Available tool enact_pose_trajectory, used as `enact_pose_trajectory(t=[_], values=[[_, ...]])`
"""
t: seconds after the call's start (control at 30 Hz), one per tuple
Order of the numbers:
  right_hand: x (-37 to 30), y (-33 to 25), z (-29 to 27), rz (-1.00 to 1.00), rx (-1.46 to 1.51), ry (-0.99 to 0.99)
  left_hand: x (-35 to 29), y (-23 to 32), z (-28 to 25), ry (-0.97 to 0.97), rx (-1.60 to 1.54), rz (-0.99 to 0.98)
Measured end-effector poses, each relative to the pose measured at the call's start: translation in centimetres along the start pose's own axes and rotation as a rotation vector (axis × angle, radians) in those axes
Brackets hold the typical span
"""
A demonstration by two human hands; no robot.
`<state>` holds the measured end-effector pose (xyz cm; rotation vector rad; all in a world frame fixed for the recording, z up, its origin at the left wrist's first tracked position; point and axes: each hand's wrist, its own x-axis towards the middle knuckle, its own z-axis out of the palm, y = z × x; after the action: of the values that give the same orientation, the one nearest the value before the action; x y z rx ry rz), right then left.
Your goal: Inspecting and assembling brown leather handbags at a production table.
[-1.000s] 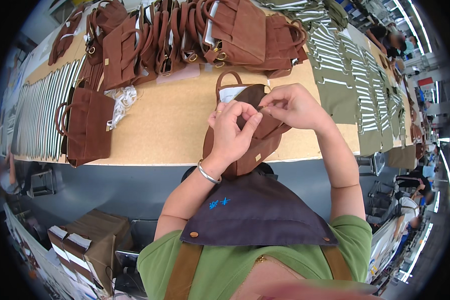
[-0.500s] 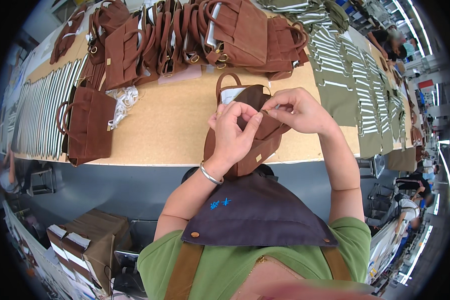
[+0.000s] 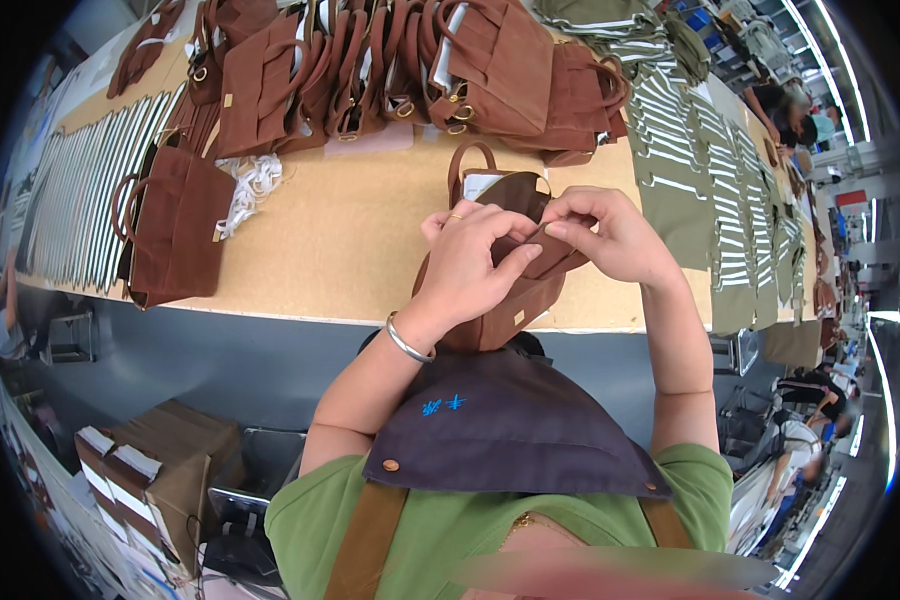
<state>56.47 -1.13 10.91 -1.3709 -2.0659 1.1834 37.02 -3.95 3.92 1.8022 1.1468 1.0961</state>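
Where the tan tabletop (image 3: pixel 340 240) runs across the head view, crowded at the far edge by a row of brown suede handbags (image 3: pixel 390 70), leaning one on another. To the left, one more brown handbag (image 3: pixel 175 225) lying flat, a tangle of white cords (image 3: pixel 250 185) just beside it, and farther left a spread of white-striped fabric strips (image 3: pixel 80 200). To the right, olive and white striped panels (image 3: pixel 700 170) fanned out along the tabletop. Below the near edge, a stack of cardboard boxes (image 3: pixel 160 470) on the floor.

Nearest of all, held over the front edge of the tabletop, a small brown suede handbag (image 3: pixel 505 290): long axis running from the looped handle at the far end down toward the body, slightly tilted, handle pointing away, a white lining showing in the mouth. Left hand (image 3: pixel 470 265), bracelet at the wrist, laid over the front of the bag, grip pressed together on a narrow brown strap. Right hand (image 3: pixel 610 240) just beside it, grip likewise pinching the same strap between thumb and forefinger, fingertips of both nearly touching. Dark apron bib directly beneath, hiding the bag's lower end.
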Motion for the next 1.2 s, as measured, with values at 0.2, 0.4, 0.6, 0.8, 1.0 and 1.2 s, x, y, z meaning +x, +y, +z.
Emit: enact_pose_trajectory(t=[0.2,0.4,0.6,0.8,1.0,1.2], values=[[-0.1,-0.1,0.0,-0.021,-0.059,-0.018,-0.1,0.2,0.0,-0.047,-0.052,-0.013],[-0.1,-0.5,0.2,0.033,-0.101,-0.008,-0.2,-0.1,0.2,-0.052,-0.084,-0.005],[0.2,-0.6,0.5,0.000,-0.130,-0.016,-0.2,-0.8,0.4,-0.089,-0.197,-0.085],[0.7,-0.7,0.0,-0.033,0.018,-0.104,-0.3,-2.0,0.2,-0.085,-0.293,-0.157],[1.1,-1.4,0.3,0.092,-0.007,-0.090,-0.3,-2.4,0.6,-0.016,-0.465,-0.185],[1.1,-1.3,1.0,-0.040,0.039,0.045,-0.3,-2.4,0.6,0.017,-0.570,-0.175]])
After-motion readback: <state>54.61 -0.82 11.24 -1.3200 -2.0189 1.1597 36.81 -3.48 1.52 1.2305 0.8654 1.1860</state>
